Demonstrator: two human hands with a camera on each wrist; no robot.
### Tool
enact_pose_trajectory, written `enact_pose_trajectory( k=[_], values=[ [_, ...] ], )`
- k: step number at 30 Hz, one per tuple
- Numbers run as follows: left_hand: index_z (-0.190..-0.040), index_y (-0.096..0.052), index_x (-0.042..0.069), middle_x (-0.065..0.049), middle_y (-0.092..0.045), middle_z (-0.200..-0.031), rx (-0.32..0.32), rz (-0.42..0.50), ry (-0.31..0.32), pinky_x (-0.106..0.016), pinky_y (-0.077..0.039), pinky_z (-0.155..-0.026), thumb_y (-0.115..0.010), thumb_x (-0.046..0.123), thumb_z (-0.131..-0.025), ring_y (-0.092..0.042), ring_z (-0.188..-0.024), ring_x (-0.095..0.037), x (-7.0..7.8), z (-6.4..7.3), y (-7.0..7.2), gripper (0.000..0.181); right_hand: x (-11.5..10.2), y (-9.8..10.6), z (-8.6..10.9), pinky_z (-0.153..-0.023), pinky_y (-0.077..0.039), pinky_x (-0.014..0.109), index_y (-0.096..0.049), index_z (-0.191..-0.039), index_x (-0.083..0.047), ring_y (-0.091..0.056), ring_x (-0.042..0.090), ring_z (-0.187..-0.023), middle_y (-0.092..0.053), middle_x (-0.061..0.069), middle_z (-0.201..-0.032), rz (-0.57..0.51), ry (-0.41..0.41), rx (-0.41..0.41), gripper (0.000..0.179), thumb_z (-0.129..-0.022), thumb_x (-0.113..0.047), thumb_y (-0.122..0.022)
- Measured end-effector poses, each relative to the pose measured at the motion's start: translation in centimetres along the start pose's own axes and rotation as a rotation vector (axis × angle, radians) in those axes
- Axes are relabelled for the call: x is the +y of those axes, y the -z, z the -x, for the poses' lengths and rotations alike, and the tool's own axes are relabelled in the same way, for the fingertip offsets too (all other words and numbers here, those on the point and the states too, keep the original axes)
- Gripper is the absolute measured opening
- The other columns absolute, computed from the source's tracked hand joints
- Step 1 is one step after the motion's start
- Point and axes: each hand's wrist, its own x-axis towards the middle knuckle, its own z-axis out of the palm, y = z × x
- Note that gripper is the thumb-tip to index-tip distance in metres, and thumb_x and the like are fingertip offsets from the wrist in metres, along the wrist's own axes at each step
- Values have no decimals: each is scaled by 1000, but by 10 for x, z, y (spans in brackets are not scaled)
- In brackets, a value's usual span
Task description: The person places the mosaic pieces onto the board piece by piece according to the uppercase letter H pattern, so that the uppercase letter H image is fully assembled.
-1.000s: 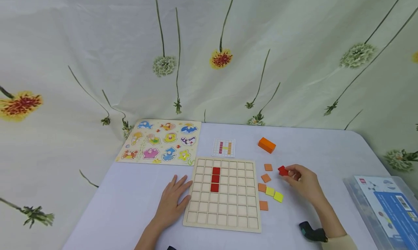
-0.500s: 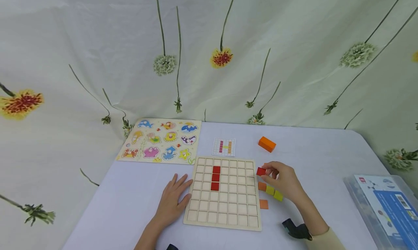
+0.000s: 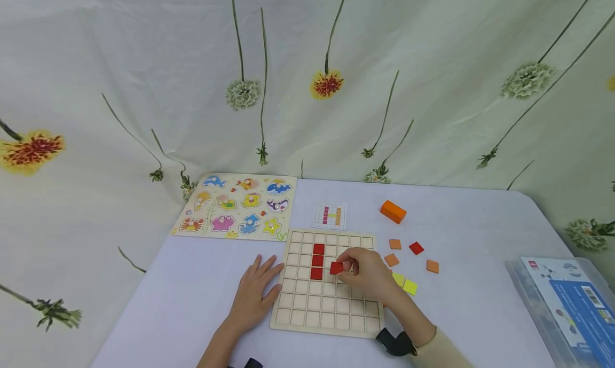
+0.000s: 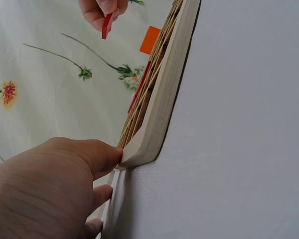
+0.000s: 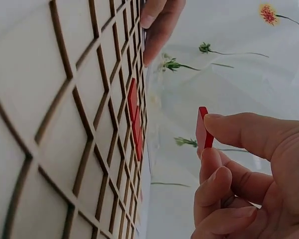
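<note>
My right hand (image 3: 367, 272) pinches a red square tile (image 3: 336, 268) between thumb and fingertips. It hovers over the wooden grid board (image 3: 299, 302), and the right wrist view shows this tile (image 5: 203, 132) apart from the grid. Three red tiles (image 3: 317, 260) sit in a column of squares on the board, left of the held one. At the board's left edge my left hand (image 3: 254, 293) lies with fingers spread, touching the rim. Its thumb (image 4: 102, 155) rests against the board's corner in the left wrist view.
Right of the board lie loose orange tiles (image 3: 395, 244), yellow tiles (image 3: 410, 287) and a red tile (image 3: 416, 248). Behind are a pattern card (image 3: 329, 216) and an orange block (image 3: 393, 211). A sea-animal puzzle (image 3: 235, 208) is far left; a plastic case (image 3: 567, 309) stands right.
My right hand has carried the red tile leftward from the loose tiles to above the board. Another red tile and an orange one now show where it was. The left hand stays put.
</note>
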Motion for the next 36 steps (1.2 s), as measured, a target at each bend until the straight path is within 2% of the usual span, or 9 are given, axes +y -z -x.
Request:
enact_pose_trajectory(
  k=[11, 29, 36],
  values=[
    [-133, -60, 11, -13, -49, -148, 3, -4, 5, -65, -20, -114, -65, 16, -90, -26, -145, -45, 1, 0, 1, 44, -6, -34, -5, -54, -40, 18, -68, -90, -9, -45, 4, -57, -54, -9, -69, 21, -9, -130, 15, -78, -11, -77],
    [-134, -60, 12, -12, -47, -150, -22, 16, 31, -64, -18, -116, -65, 16, -90, -23, -147, -42, 1, 0, 0, 44, -7, -50, -7, -55, -40, 18, -66, -88, -8, -47, 5, -60, -53, -7, -67, 37, -35, -164, 15, -78, -10, -77],
    [-133, -60, 12, -13, -49, -148, 14, -2, 5, -66, -20, -113, -65, 16, -90, -26, -145, -45, 2, 1, 0, 44, -7, -51, -7, -54, -40, 18, -66, -88, -8, -45, 4, -59, -52, -7, -66, 45, -17, -160, 15, -78, -10, -77]
  ],
)
